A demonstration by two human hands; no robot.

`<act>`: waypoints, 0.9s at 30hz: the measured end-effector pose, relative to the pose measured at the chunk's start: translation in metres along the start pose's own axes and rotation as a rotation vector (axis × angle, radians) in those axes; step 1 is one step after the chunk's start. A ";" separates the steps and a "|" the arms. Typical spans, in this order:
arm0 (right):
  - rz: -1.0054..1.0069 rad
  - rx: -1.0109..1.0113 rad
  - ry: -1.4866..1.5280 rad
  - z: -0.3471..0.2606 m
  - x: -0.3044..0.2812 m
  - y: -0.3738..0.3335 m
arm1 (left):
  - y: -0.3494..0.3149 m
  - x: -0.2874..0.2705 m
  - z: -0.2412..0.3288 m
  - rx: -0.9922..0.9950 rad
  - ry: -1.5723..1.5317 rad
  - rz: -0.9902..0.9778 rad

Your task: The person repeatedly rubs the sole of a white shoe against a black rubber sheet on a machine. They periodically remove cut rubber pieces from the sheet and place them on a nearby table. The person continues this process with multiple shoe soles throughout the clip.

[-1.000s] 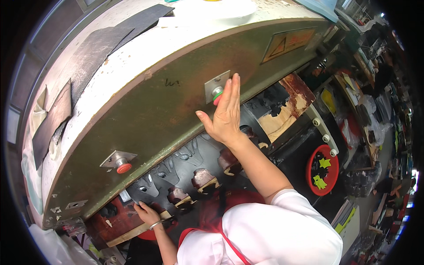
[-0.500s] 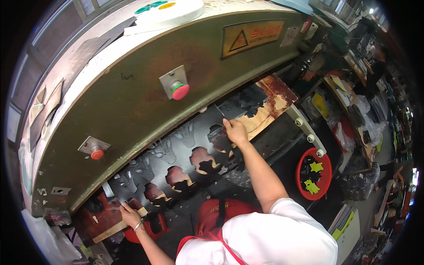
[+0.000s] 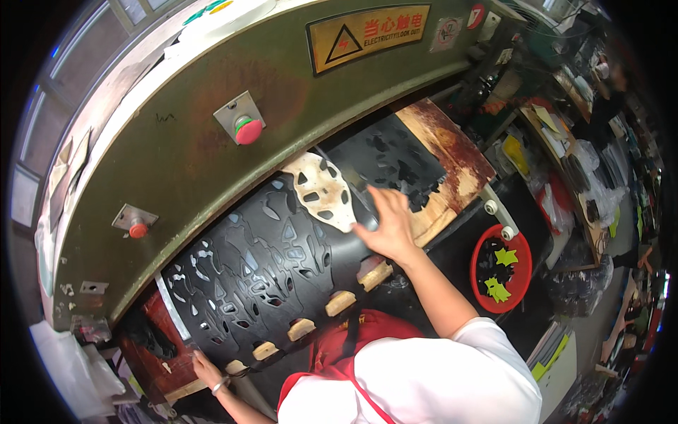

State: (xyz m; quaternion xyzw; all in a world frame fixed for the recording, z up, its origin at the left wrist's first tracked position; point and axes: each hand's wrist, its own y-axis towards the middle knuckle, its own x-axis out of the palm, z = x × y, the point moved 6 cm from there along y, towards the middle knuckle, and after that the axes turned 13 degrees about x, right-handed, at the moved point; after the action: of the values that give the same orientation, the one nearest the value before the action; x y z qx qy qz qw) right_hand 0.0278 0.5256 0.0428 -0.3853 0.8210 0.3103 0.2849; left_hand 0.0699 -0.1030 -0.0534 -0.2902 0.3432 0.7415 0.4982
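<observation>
A large black sheet (image 3: 240, 263), full of cut-out outlines and openings, bulges over the board under the green machine beam. My left hand (image 3: 207, 370) is closed at the sheet's near left corner, its fingertips partly hidden. My right hand (image 3: 387, 225) is at the sheet's right part, thumb and fingers spread. Beside its thumb is a cream, mask-shaped patch (image 3: 319, 185) with several dark openings; I cannot tell whether it is a loose piece or a gap in the sheet. Cream wood shows through notches along the near edge, such as one notch (image 3: 342, 303).
The green beam (image 3: 176, 169) carries a pink push button (image 3: 248, 130) and a red one (image 3: 138, 230). A worn wooden board (image 3: 472, 169) extends right, with black scraps on it. A red basin (image 3: 525, 272) of black and yellow-green pieces stands at the right, near rollers (image 3: 507, 232).
The black sheet has shifted and now bulges upward, and the cream patch has appeared. My right hand has gone from a closed grip to spread fingers. My left hand has moved slightly nearer.
</observation>
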 end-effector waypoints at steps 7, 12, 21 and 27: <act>-0.369 0.014 0.045 -0.038 0.086 0.051 | 0.078 0.025 0.129 0.112 -0.270 0.199; -0.466 0.104 0.348 -0.037 0.079 0.073 | 0.087 0.121 0.271 0.264 -0.516 -0.178; -0.783 0.866 1.307 -0.020 0.072 0.091 | 0.022 0.277 0.447 -0.099 -1.144 -1.154; -0.650 0.807 1.652 0.001 0.074 0.091 | 0.003 0.273 0.436 -0.045 -1.071 -1.074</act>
State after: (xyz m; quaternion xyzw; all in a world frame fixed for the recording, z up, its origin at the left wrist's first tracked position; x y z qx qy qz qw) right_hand -0.0858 0.5389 0.0165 -0.5628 0.6604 -0.4560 -0.1982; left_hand -0.0634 0.3911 -0.0039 -0.0280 -0.1494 0.4434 0.8834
